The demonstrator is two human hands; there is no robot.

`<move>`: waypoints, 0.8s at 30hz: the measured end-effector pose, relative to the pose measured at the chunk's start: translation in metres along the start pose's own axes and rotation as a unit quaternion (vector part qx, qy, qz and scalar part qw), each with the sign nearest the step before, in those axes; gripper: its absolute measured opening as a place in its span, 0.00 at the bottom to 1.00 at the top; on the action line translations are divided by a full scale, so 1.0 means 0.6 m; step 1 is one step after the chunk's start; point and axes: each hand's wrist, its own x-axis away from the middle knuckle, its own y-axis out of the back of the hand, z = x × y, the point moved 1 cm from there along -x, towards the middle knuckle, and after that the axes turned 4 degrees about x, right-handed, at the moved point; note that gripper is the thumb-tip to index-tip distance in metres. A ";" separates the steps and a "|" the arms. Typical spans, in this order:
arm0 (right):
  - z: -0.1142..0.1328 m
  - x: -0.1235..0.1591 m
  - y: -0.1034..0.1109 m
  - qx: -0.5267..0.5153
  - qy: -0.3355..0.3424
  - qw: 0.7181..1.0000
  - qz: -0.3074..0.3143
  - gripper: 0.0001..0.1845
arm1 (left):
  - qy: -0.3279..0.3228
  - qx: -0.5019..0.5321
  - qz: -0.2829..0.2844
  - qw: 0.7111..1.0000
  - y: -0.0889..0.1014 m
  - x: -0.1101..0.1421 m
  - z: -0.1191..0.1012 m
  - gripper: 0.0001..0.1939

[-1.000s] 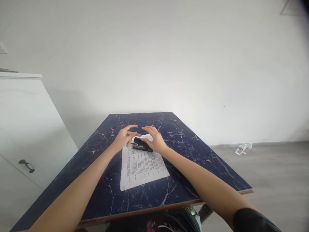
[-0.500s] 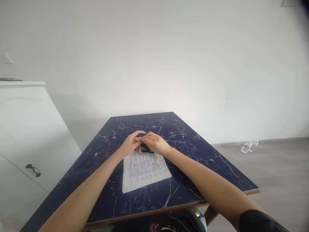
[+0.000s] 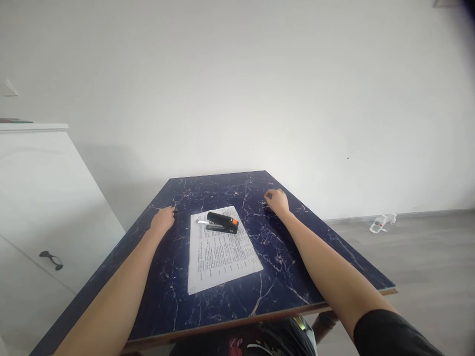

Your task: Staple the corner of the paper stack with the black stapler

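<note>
A black stapler (image 3: 222,222) with an orange patch at one end lies on the upper part of a stack of printed paper sheets (image 3: 222,267). Its silvery metal tray juts out to the left, apart from the black top. Left of the paper, my left hand (image 3: 162,221) rests at the table with its fingers curled in, their tips mostly hidden. Beyond the paper on the right is my right hand (image 3: 279,201), fingers bent in a loose curl towards the thumb. I see nothing in either hand, and neither touches the stapler or the sheets.
The table (image 3: 208,316) has a dark blue marbled top and a brown edge. Its far end meets a white wall (image 3: 237,99). A white cabinet (image 3: 44,188) with a dark handle stands to the left. Clear plastic packaging (image 3: 380,223) lies on the floor at right.
My hands have let go of the stapler and parted, the left one going left and the right one going right. The stapler now lies uncovered on the paper, which has not moved.
</note>
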 end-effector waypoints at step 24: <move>0.086 0.030 -0.040 -0.076 0.220 0.971 0.061 0.09 | 0.105 0.547 -0.042 0.830 -0.008 0.002 -0.034 0.11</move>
